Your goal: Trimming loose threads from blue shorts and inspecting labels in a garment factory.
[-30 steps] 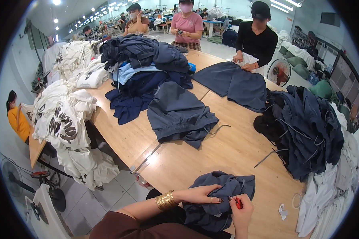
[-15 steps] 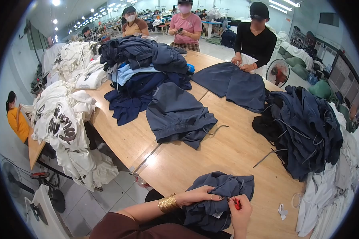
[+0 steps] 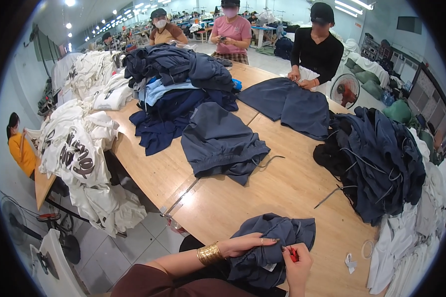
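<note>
A dark blue-grey garment (image 3: pixel 257 267) lies bunched at the table's front edge, partly hanging toward me; a small white label shows on it. My left hand (image 3: pixel 255 243) pinches a gathered fold of it between thumb and fingers. Close beside, my right hand (image 3: pixel 298 263) is closed around a small red tool (image 3: pixel 294 255), mostly hidden in the fingers; its fingertips meet the cloth near my left fingertips. Further up the table, dark blue-grey shorts (image 3: pixel 223 143) with an elastic waist and a loose drawstring are spread out.
Garment piles flank the wooden table (image 3: pixel 262 198): mixed blues (image 3: pixel 178 69) at far left, dark blue-grey with cords (image 3: pixel 381 158) at right, white shirts (image 3: pixel 79 153) at left. Across it, a person in black (image 3: pixel 317 47) handles shorts (image 3: pixel 287 104). A white scrap (image 3: pixel 351 263) lies near right.
Both hands stay at the same spot on the garment, with only slight finger shifts. The garment has barely moved.
</note>
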{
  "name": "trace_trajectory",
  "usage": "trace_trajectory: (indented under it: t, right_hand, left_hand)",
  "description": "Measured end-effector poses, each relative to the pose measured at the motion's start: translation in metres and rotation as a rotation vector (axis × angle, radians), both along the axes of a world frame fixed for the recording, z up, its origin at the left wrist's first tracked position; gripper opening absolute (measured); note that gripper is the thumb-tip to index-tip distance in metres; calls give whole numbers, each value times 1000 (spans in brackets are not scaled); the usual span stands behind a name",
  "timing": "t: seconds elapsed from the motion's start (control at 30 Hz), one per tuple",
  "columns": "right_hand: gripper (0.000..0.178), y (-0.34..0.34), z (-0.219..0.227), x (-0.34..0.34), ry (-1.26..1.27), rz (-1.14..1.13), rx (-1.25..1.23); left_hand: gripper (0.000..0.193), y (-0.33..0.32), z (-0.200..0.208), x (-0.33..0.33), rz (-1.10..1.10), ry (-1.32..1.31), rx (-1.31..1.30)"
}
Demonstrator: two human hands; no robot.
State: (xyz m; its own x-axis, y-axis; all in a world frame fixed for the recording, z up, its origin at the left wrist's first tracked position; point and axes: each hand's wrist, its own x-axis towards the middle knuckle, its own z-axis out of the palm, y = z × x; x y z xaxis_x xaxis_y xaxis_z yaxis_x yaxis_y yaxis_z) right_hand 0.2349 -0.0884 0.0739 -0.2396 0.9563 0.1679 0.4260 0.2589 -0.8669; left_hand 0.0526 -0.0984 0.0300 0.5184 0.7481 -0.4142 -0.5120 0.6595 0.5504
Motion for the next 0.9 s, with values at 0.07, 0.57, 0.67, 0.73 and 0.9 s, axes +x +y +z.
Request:
trace_trajectory:
  t: [0.07, 0.57, 0.67, 0.73, 0.9]
  right_hand:
    - [10, 2, -5, 2, 17, 14, 20]
    - [10, 5, -7, 6, 24, 37, 16]
    - [10, 8, -11, 7, 48, 23, -35]
    - [8, 9, -11, 7, 85, 18, -58]
    - [8, 2, 7, 17, 38, 87, 33]
  left_hand:
    - [40, 0, -1, 1, 1, -37, -35]
    - [34, -1, -8, 5, 52, -59, -62]
    - [30, 4, -4, 4, 33, -117, -63]
    - [26, 2, -5, 5, 35, -64, -43]
    - [29, 5, -8, 5, 160, -51, -78]
